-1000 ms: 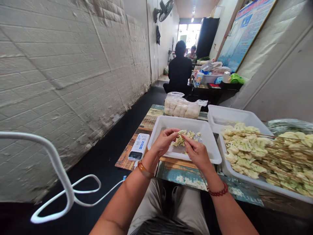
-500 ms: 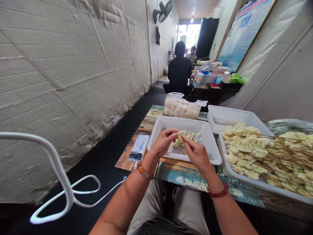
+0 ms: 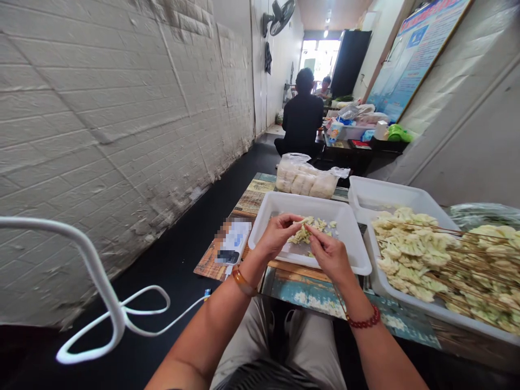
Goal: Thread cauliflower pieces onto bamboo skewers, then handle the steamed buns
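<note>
Over a white plastic tray (image 3: 359, 238), my left hand (image 3: 277, 235) pinches a small cauliflower floret (image 3: 304, 220) between thumb and fingertips. My right hand (image 3: 331, 255) is closed around a thin bamboo skewer (image 3: 340, 301), whose back end shows beneath the palm along the wrist. Its front fingertips meet the floret; whether the skewer's point is inside it cannot be made out. Loose cauliflower pieces (image 3: 299, 236) lie on the tray's bottom, partly behind my hands. To the right, a larger white tub (image 3: 410, 187) holds a heap of cauliflower on skewers (image 3: 416, 246).
A clear bag of pale, rounded packs (image 3: 304, 181) stands behind the tray on the wooden table (image 3: 300, 290). Left of the tray lies a white device (image 3: 233, 244), partly blurred, with a cable (image 3: 174, 330). A person in black (image 3: 304, 119) sits farther back.
The view has shifted slightly, so the surroundings appear a little farther right. Both hands keep nearly the same pose around the floret.
</note>
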Action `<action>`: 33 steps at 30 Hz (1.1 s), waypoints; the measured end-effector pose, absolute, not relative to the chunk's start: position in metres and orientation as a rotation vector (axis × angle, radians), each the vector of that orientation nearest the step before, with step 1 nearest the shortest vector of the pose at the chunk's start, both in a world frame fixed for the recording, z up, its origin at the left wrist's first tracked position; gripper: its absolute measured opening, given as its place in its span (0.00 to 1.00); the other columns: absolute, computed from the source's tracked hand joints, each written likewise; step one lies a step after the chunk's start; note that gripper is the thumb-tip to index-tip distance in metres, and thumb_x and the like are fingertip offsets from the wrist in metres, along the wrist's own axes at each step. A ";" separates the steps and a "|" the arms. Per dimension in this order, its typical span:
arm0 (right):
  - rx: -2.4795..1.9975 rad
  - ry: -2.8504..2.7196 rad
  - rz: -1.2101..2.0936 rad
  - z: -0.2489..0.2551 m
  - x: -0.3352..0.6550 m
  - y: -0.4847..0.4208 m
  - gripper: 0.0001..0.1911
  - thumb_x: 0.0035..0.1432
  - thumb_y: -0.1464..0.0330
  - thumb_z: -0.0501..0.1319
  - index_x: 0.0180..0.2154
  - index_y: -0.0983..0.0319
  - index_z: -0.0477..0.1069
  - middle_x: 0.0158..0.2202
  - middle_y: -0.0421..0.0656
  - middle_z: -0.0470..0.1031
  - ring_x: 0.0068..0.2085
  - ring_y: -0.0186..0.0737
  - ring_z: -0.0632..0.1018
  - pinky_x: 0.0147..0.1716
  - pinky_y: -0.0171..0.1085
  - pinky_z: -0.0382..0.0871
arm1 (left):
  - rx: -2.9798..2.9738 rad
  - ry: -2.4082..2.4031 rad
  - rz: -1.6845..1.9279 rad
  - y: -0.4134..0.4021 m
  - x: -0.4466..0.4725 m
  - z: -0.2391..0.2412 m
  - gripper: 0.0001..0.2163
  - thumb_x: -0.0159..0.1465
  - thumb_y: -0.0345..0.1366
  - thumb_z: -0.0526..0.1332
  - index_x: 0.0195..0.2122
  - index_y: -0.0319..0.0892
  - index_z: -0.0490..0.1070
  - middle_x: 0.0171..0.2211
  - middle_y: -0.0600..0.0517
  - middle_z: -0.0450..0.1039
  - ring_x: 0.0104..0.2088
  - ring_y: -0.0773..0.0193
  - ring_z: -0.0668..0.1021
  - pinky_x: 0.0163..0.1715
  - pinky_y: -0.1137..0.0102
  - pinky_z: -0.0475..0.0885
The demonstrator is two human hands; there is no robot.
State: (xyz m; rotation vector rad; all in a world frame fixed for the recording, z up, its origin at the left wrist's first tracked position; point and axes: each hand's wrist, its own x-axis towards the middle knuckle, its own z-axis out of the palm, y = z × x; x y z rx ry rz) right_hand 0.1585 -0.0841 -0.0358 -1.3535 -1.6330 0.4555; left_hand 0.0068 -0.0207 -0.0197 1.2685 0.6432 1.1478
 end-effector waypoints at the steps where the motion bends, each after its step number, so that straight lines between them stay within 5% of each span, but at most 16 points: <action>1: -1.350 -1.630 0.453 -0.036 0.159 -0.084 0.20 0.63 0.65 0.53 0.53 0.61 0.73 0.30 0.44 0.80 0.35 0.44 0.79 0.35 0.40 0.72 | 1.293 0.653 1.156 -0.021 0.007 -0.020 0.10 0.53 0.39 0.69 0.33 0.39 0.79 0.30 0.51 0.71 0.30 0.68 0.68 0.29 0.73 0.61; 7: -1.356 -1.575 0.483 -0.040 0.159 -0.085 0.20 0.63 0.63 0.54 0.53 0.62 0.74 0.28 0.43 0.78 0.27 0.38 0.76 0.28 0.36 0.70 | 1.345 0.692 1.155 -0.023 0.008 -0.019 0.11 0.53 0.40 0.68 0.33 0.39 0.79 0.32 0.50 0.72 0.33 0.66 0.70 0.32 0.73 0.64; 13: -1.311 -1.568 0.538 -0.045 0.158 -0.086 0.20 0.63 0.62 0.54 0.53 0.61 0.73 0.22 0.40 0.73 0.22 0.35 0.72 0.23 0.34 0.67 | 1.071 0.557 1.046 -0.025 0.003 -0.015 0.20 0.52 0.43 0.70 0.44 0.41 0.76 0.42 0.47 0.73 0.39 0.64 0.73 0.35 0.71 0.67; 20: -1.355 -1.496 0.595 -0.047 0.156 -0.087 0.19 0.61 0.59 0.56 0.47 0.61 0.76 0.23 0.40 0.73 0.19 0.33 0.70 0.20 0.33 0.64 | 0.997 0.536 0.956 -0.025 0.002 -0.015 0.16 0.49 0.42 0.71 0.34 0.38 0.74 0.23 0.55 0.69 0.22 0.75 0.67 0.24 0.75 0.58; 33: -1.377 -1.454 0.567 -0.046 0.149 -0.082 0.17 0.61 0.56 0.56 0.36 0.62 0.77 0.21 0.39 0.72 0.18 0.32 0.69 0.18 0.31 0.61 | 0.974 0.575 0.931 -0.016 0.002 -0.016 0.14 0.48 0.39 0.72 0.28 0.37 0.70 0.23 0.55 0.70 0.22 0.74 0.68 0.23 0.76 0.57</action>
